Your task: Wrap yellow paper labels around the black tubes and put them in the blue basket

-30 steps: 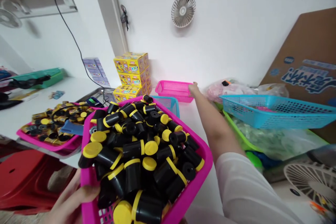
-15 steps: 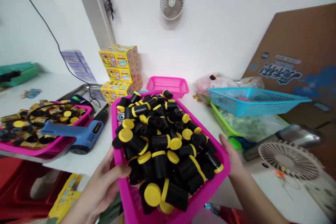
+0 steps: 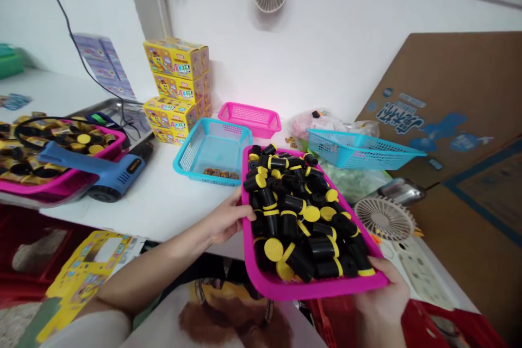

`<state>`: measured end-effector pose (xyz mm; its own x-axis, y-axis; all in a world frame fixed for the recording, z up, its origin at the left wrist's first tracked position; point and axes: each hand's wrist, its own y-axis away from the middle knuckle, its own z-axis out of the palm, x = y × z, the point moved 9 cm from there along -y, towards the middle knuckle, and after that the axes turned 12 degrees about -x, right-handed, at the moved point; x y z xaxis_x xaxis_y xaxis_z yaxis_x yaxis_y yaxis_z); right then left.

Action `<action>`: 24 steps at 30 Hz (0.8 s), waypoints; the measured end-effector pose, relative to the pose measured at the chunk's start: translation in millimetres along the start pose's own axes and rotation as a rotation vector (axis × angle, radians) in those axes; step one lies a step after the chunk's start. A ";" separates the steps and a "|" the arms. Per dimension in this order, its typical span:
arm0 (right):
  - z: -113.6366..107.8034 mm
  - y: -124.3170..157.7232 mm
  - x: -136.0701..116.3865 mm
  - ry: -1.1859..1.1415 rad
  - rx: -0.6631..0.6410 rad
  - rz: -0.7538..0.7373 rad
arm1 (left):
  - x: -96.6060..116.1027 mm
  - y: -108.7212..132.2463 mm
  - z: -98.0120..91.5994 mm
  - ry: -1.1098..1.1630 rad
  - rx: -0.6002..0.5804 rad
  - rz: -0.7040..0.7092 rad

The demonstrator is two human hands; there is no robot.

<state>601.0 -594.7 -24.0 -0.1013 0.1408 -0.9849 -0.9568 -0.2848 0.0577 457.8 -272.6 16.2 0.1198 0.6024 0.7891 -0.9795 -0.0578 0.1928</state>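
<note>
A pink plastic basket [image 3: 285, 288] heaped with several black cylinders with yellow caps [image 3: 299, 217] hangs over the front edge of the white table [image 3: 163, 206]. My left hand [image 3: 224, 220] grips its left rim, thumb on top. My right hand [image 3: 383, 296] holds the near right corner from below, fingers curled under the rim. Both hands carry the basket together.
A blue basket [image 3: 212, 147] with a few small pieces stands behind, a smaller pink basket [image 3: 250, 118] beyond it. Left: a blue heat gun [image 3: 106, 171], another pink basket of parts [image 3: 44, 185], stacked yellow boxes [image 3: 175, 87]. Right: a blue basket [image 3: 359, 149], a small fan [image 3: 383, 217], cardboard [image 3: 448, 119].
The pink basket has moved right and down toward the table's front edge. My right hand came back from the far pink basket and took the near right corner.
</note>
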 end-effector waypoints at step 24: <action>20.5 -28.6 52.6 -0.383 0.040 0.072 | -24.6 -48.9 -40.9 0.001 0.003 -0.089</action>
<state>617.4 -559.7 -74.1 -0.2555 0.4674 -0.8463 -0.9527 -0.2707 0.1381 496.1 -252.0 -36.5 0.2067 0.6058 0.7683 -0.9644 -0.0064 0.2645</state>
